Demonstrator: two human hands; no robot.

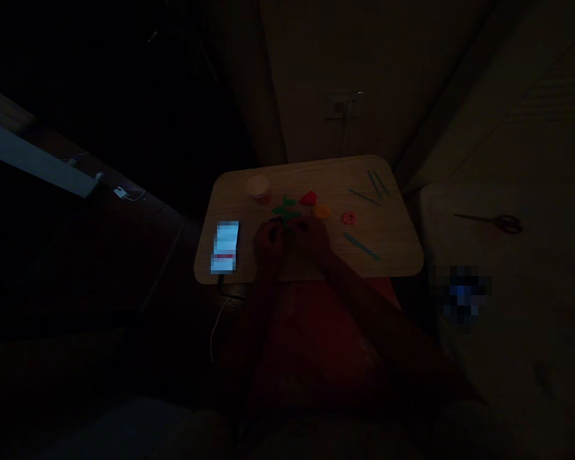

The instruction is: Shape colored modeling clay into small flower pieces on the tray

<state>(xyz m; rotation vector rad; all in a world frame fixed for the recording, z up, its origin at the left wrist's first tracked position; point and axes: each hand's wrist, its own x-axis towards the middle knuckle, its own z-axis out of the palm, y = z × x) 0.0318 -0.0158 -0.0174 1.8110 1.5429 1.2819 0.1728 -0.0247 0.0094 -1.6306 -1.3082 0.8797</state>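
Note:
In the dim head view my left hand point(268, 241) and my right hand point(312, 237) are close together over the small wooden table, fingers curled inward. Just beyond the fingertips is a green leafy piece point(287, 209) with several lobes, its lower end running in between the hands. Whether the fingers grip it is too dark to tell. Close by my right hand are a yellow-orange piece point(321, 211) and a red piece point(308, 198). To their right sits a pink-red flower-shaped ring point(349, 218). A teal knife-like tool point(361, 246) lies right of my right wrist.
A lidded tub point(259, 188) stands at the table's back left. A lit phone point(225, 246) lies at the left edge, a cable below it. Several thin teal sticks point(374, 185) lie back right. Scissors point(501, 222) rest on the pale surface at right. A wall socket point(338, 107) is behind.

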